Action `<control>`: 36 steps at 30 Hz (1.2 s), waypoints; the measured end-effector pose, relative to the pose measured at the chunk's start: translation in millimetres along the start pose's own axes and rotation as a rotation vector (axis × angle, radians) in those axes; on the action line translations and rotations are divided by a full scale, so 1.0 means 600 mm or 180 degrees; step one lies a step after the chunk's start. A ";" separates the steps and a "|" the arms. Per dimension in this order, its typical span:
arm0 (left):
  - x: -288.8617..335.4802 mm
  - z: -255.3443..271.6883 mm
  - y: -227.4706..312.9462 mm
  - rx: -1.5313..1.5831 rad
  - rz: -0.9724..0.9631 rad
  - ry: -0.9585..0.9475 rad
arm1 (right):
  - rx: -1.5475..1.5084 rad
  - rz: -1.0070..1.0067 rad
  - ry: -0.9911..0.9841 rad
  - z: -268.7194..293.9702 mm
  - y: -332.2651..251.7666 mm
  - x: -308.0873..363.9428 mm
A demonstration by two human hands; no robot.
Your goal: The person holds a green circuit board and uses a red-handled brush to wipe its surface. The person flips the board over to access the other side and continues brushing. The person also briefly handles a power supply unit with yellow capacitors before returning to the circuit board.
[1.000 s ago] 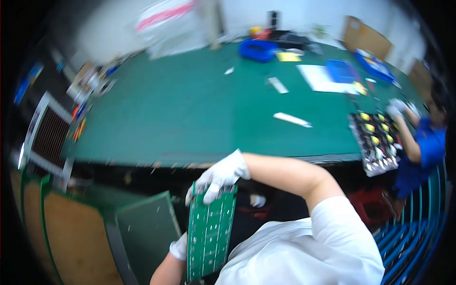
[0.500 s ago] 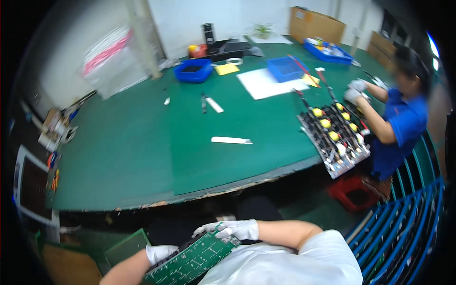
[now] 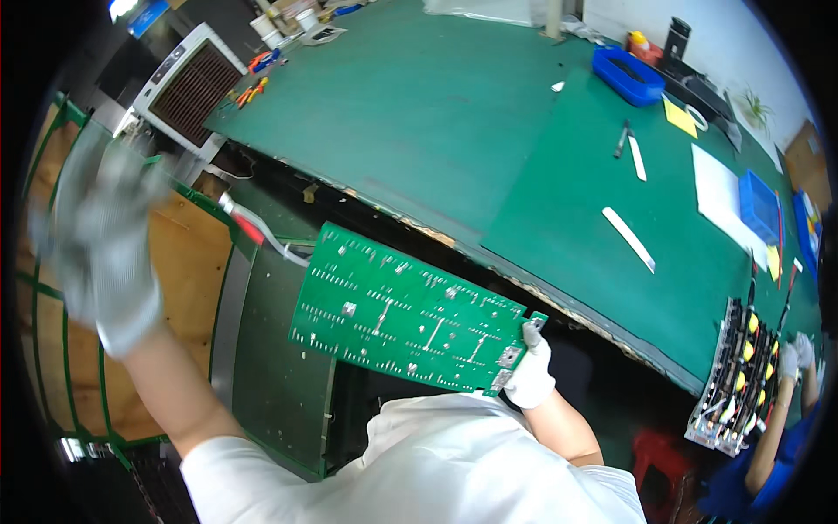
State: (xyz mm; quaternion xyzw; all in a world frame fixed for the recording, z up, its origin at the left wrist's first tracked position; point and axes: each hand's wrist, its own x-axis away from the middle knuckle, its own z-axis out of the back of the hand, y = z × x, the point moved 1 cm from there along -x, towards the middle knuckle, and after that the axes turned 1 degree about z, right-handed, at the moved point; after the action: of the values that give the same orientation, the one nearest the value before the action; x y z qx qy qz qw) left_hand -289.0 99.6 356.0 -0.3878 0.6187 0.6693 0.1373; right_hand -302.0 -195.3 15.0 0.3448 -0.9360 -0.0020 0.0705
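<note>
A long green circuit board (image 3: 410,319) is held out over my lap, its soldered face toward me. My right hand (image 3: 531,374), in a pale glove, is closed on the board's right end, the thumb on the face. From the board's far left corner a grey cable with a red part (image 3: 253,229) sticks out. My left hand (image 3: 109,244), gloved too, is raised at the far left, apart from the board and in front of wooden panels (image 3: 179,306). Motion smears its fingers, so I cannot tell whether it holds anything.
Beyond the board runs the edge of a green-topped workbench (image 3: 419,131) with a white strip (image 3: 628,238) and a blue tray (image 3: 628,77). An air cooler (image 3: 188,87) stands at the left. At the right, a co-worker's gloved hands (image 3: 796,354) are beside a black assembly (image 3: 738,375).
My view has turned to the left. My left hand has come off the board and risen to the left. The board, now in my right hand alone, shows its whole soldered face.
</note>
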 end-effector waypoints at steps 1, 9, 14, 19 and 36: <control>0.021 0.073 0.050 0.0622 -0.0202 -0.1645 | 0.0000 -0.0002 0.0155 -0.020 0.021 -0.011; 0.401 0.137 -0.258 0.0509 0.2932 0.0759 | 0.0754 0.1048 0.0703 -0.103 0.028 -0.086; 0.369 -0.039 -0.366 0.1699 0.3036 0.0081 | 0.0569 0.1102 0.0673 -0.099 0.032 -0.079; 0.424 -0.040 -0.404 0.3831 0.3135 0.0054 | 0.0360 0.0910 0.0837 -0.078 0.050 -0.059; 0.480 -0.020 -0.374 0.1605 0.1866 -0.1031 | 0.1249 0.0935 0.0994 -0.058 0.018 -0.052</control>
State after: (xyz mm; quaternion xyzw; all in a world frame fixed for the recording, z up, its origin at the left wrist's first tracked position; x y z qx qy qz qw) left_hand -326.5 47.2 -3.7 -0.0393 0.8178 0.5600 0.1272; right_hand -280.8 -165.6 46.0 0.2088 -0.9362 0.2424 0.1453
